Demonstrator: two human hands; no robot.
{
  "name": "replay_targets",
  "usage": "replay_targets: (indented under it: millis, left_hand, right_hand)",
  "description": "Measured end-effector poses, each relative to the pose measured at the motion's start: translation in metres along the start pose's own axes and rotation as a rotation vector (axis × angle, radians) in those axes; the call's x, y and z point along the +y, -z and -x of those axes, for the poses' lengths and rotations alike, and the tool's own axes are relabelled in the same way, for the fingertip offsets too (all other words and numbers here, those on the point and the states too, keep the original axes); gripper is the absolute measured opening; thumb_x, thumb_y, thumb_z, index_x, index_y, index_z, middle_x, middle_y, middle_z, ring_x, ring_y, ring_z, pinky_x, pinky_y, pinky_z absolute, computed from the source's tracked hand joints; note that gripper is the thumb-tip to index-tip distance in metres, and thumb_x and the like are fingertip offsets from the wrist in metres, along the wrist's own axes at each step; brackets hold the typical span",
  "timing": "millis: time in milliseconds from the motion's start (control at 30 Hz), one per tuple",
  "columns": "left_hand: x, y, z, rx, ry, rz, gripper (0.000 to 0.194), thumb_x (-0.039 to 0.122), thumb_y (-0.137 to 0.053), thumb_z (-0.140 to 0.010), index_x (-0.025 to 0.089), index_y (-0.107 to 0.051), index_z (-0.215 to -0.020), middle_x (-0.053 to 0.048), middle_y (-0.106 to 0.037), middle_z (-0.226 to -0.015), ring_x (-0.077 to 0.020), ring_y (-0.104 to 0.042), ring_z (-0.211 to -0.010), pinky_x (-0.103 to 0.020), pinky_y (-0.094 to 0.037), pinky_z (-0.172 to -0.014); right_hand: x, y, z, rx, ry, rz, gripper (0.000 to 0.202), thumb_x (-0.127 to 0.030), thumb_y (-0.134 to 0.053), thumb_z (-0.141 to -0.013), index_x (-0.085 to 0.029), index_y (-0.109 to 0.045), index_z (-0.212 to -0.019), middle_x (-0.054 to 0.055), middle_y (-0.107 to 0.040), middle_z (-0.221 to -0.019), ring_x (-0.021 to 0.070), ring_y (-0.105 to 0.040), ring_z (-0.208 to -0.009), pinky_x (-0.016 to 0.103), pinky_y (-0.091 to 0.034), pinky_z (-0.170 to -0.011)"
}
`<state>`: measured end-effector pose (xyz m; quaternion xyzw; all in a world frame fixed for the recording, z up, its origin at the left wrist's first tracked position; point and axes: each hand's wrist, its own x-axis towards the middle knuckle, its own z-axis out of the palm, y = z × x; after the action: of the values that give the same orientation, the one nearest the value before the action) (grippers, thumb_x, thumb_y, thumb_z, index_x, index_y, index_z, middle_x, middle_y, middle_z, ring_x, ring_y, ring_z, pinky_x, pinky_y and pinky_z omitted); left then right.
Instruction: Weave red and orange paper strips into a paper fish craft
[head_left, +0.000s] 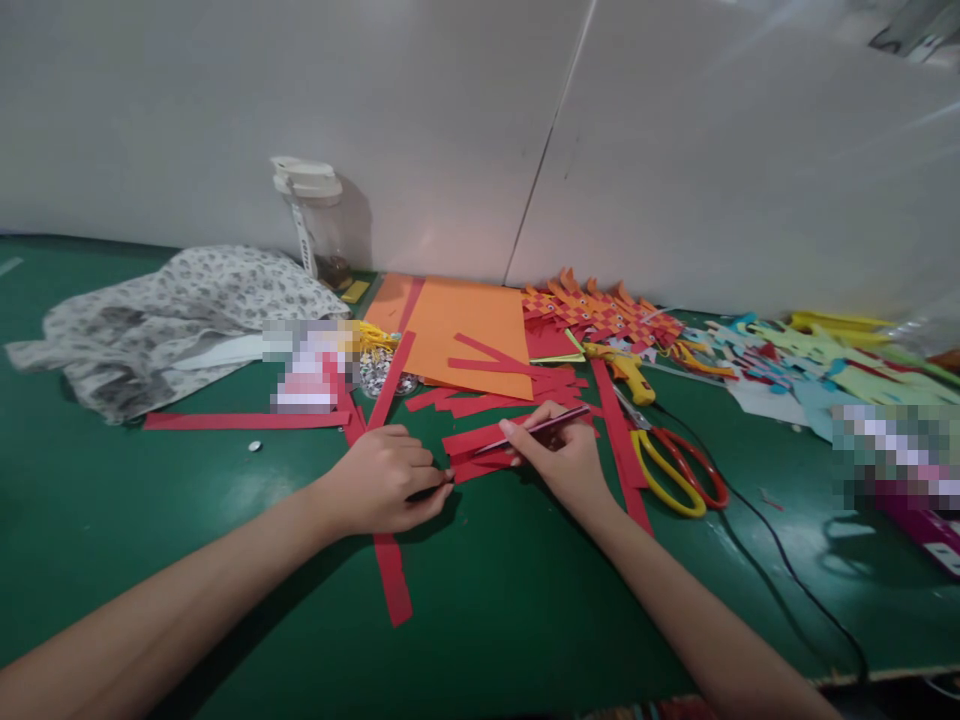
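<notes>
Orange card (pixel 474 325) lay at twelve o'clock, scissors (pixel 643 470) three, left fingers (pixel 416 458) pinched red paper (pixel 466 467), right fingers (pixel 532 450) clamped pen (pixel 556 423), tabletop (pixel 517 600) extended toward six.

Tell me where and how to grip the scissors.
Take the scissors by their yellow and red handles, probably from the near right: they lie toward that side, while the blades point away, toward the glue gun.

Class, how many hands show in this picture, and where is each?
2. The left hand is at the left end of a red paper piece; the right hand holds a slim pen-like tool over that paper. Neither is hidden.
</notes>
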<state>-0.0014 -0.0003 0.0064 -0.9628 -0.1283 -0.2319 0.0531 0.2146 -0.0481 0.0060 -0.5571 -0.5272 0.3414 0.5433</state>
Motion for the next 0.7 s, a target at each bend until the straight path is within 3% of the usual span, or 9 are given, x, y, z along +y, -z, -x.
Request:
replay_targets:
  millis: [333,700]
  left_hand:
    - [0.0017,0.0006,-0.0008,0.011,-0.02,-0.029,0.019,0.024,-0.05,-0.087,0.018,-0.066,-0.092,0.002,-0.067,-0.067,-0.0119,-0.057,-0.055,-0.03,-0.039,-0.054]
    - [0.0005,0.001,-0.0018,0.018,-0.023,-0.075,0.018,0.024,-0.049,-0.087,0.018,-0.066,-0.089,0.002,-0.064,-0.063,-0.0119,-0.055,-0.053,-0.029,-0.039,-0.053]
  right_hand:
    - [0.0006,-0.0019,0.0007,-0.089,-0.01,0.017,0.027,-0.04,-0.071,-0.072,-0.02,-0.053,-0.066,-0.001,-0.061,-0.051,0.0157,-0.062,-0.047,0.024,-0.048,-0.047]
    - [0.0023,0.0001,0.0021,-0.086,0.048,0.089,0.026,-0.038,-0.07,-0.074,-0.02,-0.053,-0.066,0.0,-0.062,-0.051,0.0155,-0.061,-0.048,0.024,-0.047,-0.049]
